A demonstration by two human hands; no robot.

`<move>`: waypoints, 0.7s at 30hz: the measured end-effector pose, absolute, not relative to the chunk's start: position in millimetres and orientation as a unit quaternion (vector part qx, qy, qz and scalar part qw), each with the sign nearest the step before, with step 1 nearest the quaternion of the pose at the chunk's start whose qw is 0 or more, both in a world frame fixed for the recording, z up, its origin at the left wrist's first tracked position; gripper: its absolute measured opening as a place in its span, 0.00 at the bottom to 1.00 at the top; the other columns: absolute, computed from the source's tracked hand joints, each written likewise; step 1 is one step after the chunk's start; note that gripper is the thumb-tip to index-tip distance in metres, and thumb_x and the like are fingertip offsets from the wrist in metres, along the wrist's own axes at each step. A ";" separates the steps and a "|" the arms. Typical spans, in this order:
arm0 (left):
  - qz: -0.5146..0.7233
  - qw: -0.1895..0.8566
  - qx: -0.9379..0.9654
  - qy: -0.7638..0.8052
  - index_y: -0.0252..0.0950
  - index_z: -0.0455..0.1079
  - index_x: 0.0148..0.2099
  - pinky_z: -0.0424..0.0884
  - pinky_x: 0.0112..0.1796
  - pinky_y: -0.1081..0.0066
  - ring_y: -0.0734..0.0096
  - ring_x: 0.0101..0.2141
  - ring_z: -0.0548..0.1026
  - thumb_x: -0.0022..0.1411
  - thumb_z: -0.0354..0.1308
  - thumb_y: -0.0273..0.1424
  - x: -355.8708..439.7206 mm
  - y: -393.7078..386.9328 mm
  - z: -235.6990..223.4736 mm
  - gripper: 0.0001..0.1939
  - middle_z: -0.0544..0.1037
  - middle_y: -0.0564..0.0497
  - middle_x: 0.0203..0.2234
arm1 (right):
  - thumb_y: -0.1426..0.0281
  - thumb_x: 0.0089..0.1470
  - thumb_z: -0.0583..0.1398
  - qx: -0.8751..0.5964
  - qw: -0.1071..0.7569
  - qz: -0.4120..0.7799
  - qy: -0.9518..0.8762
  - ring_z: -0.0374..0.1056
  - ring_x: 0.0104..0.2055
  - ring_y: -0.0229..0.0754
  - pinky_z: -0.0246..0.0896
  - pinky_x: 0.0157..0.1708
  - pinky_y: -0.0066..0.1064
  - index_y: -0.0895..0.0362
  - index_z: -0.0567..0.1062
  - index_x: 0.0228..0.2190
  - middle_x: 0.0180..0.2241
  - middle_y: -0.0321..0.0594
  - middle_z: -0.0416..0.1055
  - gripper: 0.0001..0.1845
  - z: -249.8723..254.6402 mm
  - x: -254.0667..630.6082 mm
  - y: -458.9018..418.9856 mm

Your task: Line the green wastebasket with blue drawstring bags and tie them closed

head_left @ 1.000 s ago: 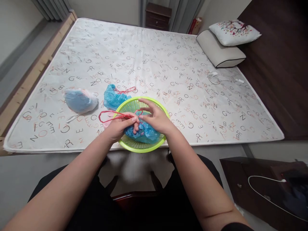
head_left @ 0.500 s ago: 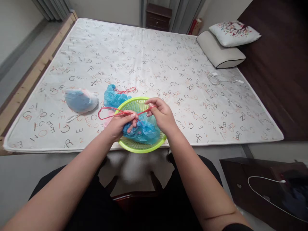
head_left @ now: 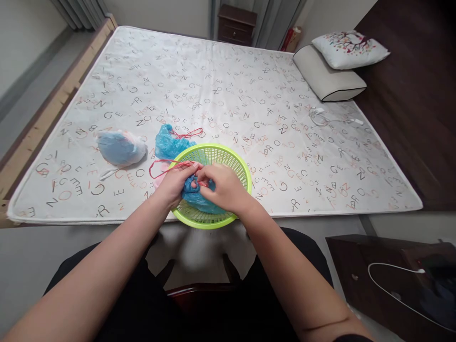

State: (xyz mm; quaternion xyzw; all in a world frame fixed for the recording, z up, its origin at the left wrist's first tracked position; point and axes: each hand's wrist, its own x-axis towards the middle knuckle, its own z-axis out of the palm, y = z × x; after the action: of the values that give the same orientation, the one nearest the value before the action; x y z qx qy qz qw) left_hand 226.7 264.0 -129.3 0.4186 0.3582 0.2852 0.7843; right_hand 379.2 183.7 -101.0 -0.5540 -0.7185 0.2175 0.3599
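Note:
A blue plastic bag (head_left: 204, 203) lies in a lime-green slotted basket (head_left: 247, 166) at the near edge of the mattress. My left hand (head_left: 177, 184) is closed on a red drawstring (head_left: 158, 162), whose loop sticks out to the left past the basket rim. Close beside it, my right hand (head_left: 224, 186) has its fingers pinched on a short part of the red drawstring above the bag's gathered neck. Both hands are over the basket and partly hide the bag. What the bag contains cannot be seen.
Behind the basket lies another blue bag (head_left: 169, 144) with red string. A knotted pale bag (head_left: 121, 147) rests farther left on the letter-printed mattress (head_left: 199, 85). Something pink (head_left: 162, 172) shows beside the basket. Cushions (head_left: 351, 50) and a white cable (head_left: 320, 116) are at the right.
My right hand first reached open, then pulled a red string end out to the right. Now it has come back left and down, close against my left hand, which stayed nearly in place.

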 end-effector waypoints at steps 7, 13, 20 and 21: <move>0.296 0.821 0.329 0.360 0.32 0.74 0.38 0.71 0.22 0.78 0.83 0.16 0.65 0.54 0.73 0.36 224.6 267.7 -126.7 0.16 0.73 0.57 0.21 | 0.74 0.58 0.57 -0.517 0.295 0.162 -0.787 0.60 0.37 0.44 0.52 0.39 0.35 0.55 0.72 0.31 0.32 0.39 0.71 0.05 -109.7 380.5 183.0; 0.263 0.876 0.248 0.319 0.33 0.74 0.39 0.60 0.15 0.86 0.90 0.13 0.59 0.58 0.72 0.31 219.6 271.5 -116.8 0.12 0.72 0.58 0.23 | 0.70 0.59 0.58 -0.500 0.321 0.167 -0.787 0.61 0.40 0.46 0.56 0.45 0.39 0.54 0.74 0.31 0.33 0.40 0.71 0.06 -107.2 383.6 180.7; 0.260 0.876 0.283 0.291 0.32 0.75 0.36 0.67 0.20 0.85 0.86 0.17 0.66 0.55 0.75 0.34 221.0 266.9 -113.9 0.14 0.70 0.58 0.21 | 0.64 0.66 0.54 -0.509 0.488 0.224 -0.673 0.65 0.57 0.48 0.58 0.59 0.46 0.53 0.74 0.42 0.52 0.45 0.70 0.10 -111.9 389.6 183.1; 0.257 0.869 0.305 0.293 0.32 0.75 0.36 0.68 0.21 0.83 0.84 0.18 0.67 0.55 0.75 0.35 222.0 265.8 -115.2 0.14 0.71 0.57 0.21 | 0.64 0.67 0.53 -0.514 0.495 0.252 -0.653 0.66 0.57 0.47 0.59 0.59 0.44 0.52 0.72 0.46 0.52 0.44 0.71 0.12 -113.4 390.3 184.2</move>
State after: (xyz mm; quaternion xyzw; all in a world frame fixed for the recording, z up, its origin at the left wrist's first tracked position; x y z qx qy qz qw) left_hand 222.0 265.8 -115.2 0.3052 0.2927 0.2570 0.8690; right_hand 390.3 184.2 -113.4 -0.5144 -0.6530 0.2524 0.4952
